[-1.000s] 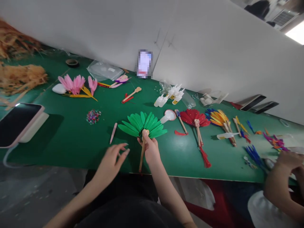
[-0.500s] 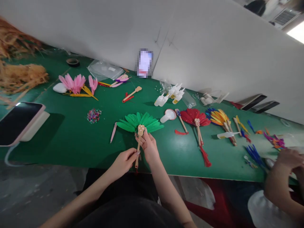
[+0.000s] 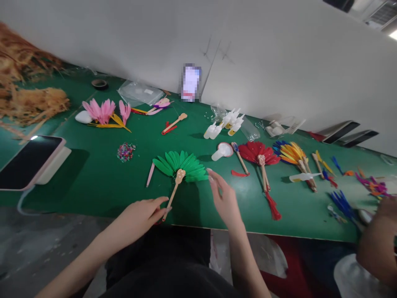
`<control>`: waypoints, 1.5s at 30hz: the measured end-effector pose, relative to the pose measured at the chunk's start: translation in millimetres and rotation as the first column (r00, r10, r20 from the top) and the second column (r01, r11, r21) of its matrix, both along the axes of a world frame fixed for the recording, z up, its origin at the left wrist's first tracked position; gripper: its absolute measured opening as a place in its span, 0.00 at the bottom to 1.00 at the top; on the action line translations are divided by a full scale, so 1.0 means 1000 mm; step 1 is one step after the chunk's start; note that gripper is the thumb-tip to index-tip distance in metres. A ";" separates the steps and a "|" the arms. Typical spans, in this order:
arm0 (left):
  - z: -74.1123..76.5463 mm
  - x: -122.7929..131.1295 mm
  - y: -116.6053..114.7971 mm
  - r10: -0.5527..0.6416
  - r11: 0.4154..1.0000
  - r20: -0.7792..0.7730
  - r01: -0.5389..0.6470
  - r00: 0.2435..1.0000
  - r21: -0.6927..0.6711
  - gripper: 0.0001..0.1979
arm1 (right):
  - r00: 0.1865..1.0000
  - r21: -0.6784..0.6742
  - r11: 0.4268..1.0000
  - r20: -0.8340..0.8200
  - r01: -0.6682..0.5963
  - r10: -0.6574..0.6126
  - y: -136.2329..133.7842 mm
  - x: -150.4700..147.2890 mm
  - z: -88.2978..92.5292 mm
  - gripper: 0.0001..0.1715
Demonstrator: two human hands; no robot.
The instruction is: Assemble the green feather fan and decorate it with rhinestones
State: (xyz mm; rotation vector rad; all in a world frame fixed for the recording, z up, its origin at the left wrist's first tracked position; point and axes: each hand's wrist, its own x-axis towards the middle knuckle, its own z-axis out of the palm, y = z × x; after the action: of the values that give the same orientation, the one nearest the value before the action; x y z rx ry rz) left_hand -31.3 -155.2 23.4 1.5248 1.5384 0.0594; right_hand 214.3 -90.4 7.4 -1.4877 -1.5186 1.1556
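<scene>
A green feather fan (image 3: 180, 163) with a wooden handle spreads over the green table in front of me. My left hand (image 3: 145, 213) pinches the lower end of its handle. My right hand (image 3: 223, 196) is off the handle, fingers apart, its fingertips beside the fan's right-hand feathers; whether they touch cannot be made out. Several small pale dots sit on the rounded wooden piece where the feathers meet. Left of the fan lies a pink pen-like stick (image 3: 150, 174). To its right are a small white dish (image 3: 226, 150) and a red feather fan (image 3: 260, 154).
Colourful gems (image 3: 126, 152) lie in a pile at left, near a phone on a white block (image 3: 34, 161). Small glue bottles (image 3: 229, 124) stand at the back. Pink feathers (image 3: 101, 110) lie at back left. At far right is another person's arm (image 3: 380, 244).
My right hand has let go of the fan's handle and moved right, opening. My left hand has moved left with the handle's end, tilting the fan clockwise.
</scene>
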 end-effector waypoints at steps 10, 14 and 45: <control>-0.061 -0.032 0.080 0.359 0.710 -0.106 -0.198 0.927 0.675 0.18 | 0.717 0.294 0.790 0.652 -0.539 0.247 0.018 -0.084 -0.060 0.34; -0.076 -0.046 0.115 0.309 0.728 -0.129 -0.147 0.942 0.670 0.15 | 0.723 0.307 0.792 0.652 -0.528 0.229 0.020 -0.085 -0.067 0.33; -0.058 -0.052 0.158 0.073 0.727 -0.083 0.004 0.994 0.687 0.15 | 0.899 0.563 0.785 0.438 -0.259 -0.017 0.029 -0.068 -0.070 0.24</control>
State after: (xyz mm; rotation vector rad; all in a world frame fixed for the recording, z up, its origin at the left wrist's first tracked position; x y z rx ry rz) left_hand -83.2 2.5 -34.9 2.0990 1.7285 0.6535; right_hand 146.1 -61.6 -62.9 -1.2234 -2.0621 0.3147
